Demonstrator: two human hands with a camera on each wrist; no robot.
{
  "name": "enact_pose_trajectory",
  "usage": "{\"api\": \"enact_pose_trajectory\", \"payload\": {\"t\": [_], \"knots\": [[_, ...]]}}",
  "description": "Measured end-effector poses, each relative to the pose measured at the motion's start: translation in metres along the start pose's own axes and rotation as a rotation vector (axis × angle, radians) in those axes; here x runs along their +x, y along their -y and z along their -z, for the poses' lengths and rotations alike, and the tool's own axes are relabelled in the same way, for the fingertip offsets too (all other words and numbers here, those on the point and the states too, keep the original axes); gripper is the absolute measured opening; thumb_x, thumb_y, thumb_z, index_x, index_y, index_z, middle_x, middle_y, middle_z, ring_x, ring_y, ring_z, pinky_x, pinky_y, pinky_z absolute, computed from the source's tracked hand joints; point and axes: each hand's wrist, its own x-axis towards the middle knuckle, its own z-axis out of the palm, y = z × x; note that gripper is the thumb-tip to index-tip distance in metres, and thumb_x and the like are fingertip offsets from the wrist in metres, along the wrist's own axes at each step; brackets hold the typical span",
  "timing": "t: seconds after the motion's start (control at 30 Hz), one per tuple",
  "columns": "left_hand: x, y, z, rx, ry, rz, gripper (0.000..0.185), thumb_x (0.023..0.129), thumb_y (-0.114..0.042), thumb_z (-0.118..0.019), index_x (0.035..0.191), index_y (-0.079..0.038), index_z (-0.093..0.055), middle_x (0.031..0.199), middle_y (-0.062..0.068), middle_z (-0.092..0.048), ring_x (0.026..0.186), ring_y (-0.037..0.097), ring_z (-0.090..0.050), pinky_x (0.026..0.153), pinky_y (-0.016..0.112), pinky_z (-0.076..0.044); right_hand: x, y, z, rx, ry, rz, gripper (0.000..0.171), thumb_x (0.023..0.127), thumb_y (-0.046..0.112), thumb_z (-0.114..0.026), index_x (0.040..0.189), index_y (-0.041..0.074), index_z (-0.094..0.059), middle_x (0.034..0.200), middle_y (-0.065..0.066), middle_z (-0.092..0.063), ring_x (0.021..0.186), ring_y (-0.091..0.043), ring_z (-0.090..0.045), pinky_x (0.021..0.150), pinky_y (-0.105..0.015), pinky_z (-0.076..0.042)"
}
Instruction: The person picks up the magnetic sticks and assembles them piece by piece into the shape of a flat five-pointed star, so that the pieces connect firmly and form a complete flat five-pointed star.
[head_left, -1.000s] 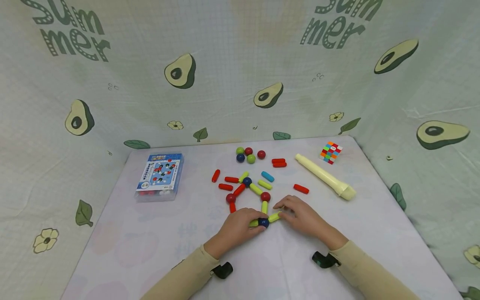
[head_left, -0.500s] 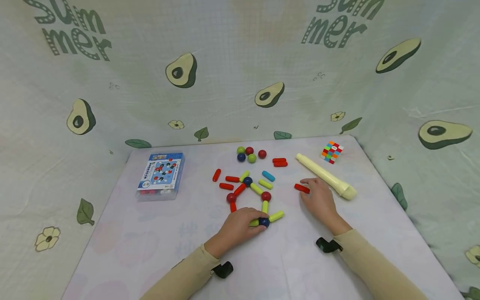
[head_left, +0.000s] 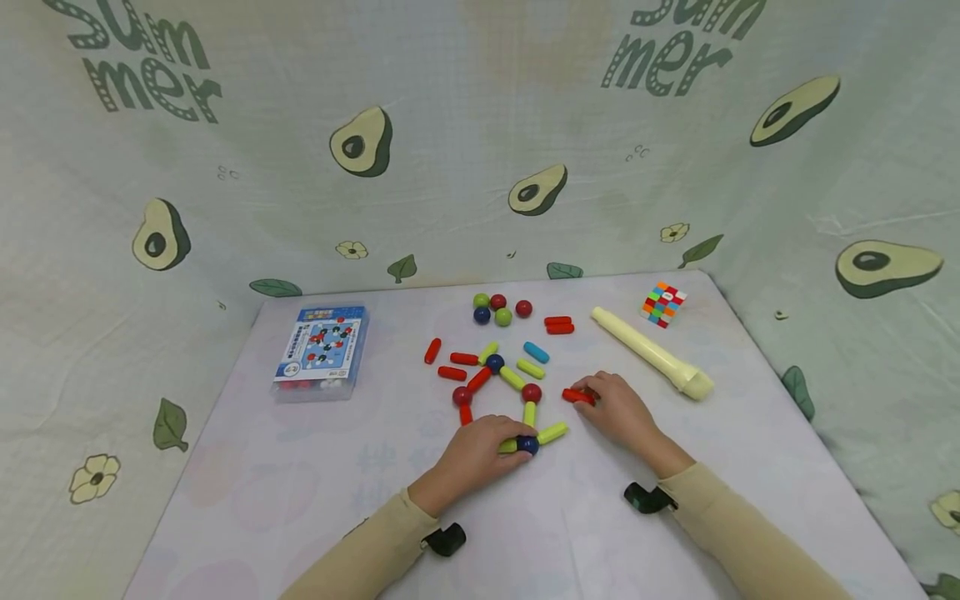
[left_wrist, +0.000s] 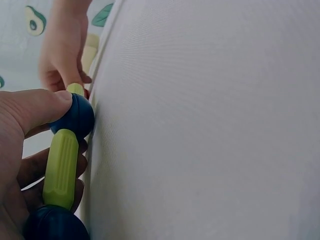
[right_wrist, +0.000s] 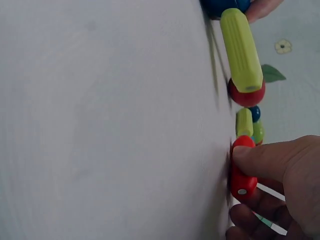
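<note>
My left hand (head_left: 480, 450) holds a dark blue ball (head_left: 528, 445) at the near corner of a ring of magnetic rods and balls, thumb against it. A yellow-green rod (left_wrist: 61, 170) joins that ball to a second blue ball (left_wrist: 55, 225) in the left wrist view. Another yellow-green rod (head_left: 553, 432) sticks out to the right from the held ball. My right hand (head_left: 618, 408) pinches a red rod (head_left: 576, 396) between thumb and fingers, close over the table, right of the ring's red ball (head_left: 531, 392). Left fingers hide part of the ring's near-left side.
Loose red rods (head_left: 452, 373), a blue rod (head_left: 536, 352) and a yellow-green rod (head_left: 530, 368) lie around the ring. Several balls (head_left: 502, 317) sit behind. A boxed set (head_left: 318, 354) stands left; a cream tube (head_left: 648, 352) and a colourful cube (head_left: 663, 305) lie right.
My right hand left the yellow-green rod, reached right to the loose red rod, took hold of it and brought it left and nearer. My left hand stayed on the blue ball.
</note>
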Motion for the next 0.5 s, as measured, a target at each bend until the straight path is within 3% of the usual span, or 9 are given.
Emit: {"api": "enact_pose_trajectory", "payload": {"t": [0.23, 0.5], "knots": [[0.000, 0.001, 0.000, -0.012, -0.008, -0.017, 0.039, 0.092, -0.043, -0.075, 0.130, -0.034, -0.070, 0.120, -0.010, -0.069, 0.110, 0.010, -0.062, 0.091, 0.030, -0.054, -0.001, 0.017, -0.004, 0.205, 0.092, -0.005, 0.022, 0.092, 0.023, -0.077, 0.112, 0.014, -0.073, 0.091, 0.006, -0.067, 0.082, -0.013, -0.060, 0.074, -0.032, -0.052], [0.000, 0.001, 0.002, -0.039, -0.006, -0.011, 0.040, 0.092, -0.043, -0.075, 0.130, -0.033, -0.069, 0.120, -0.010, -0.069, 0.111, 0.010, -0.061, 0.092, 0.030, -0.054, -0.002, 0.026, -0.008, 0.229, 0.098, -0.031, 0.017, 0.093, 0.022, -0.075, 0.109, 0.016, -0.072, 0.089, 0.006, -0.066, 0.080, -0.013, -0.058, 0.073, -0.031, -0.051]]}}
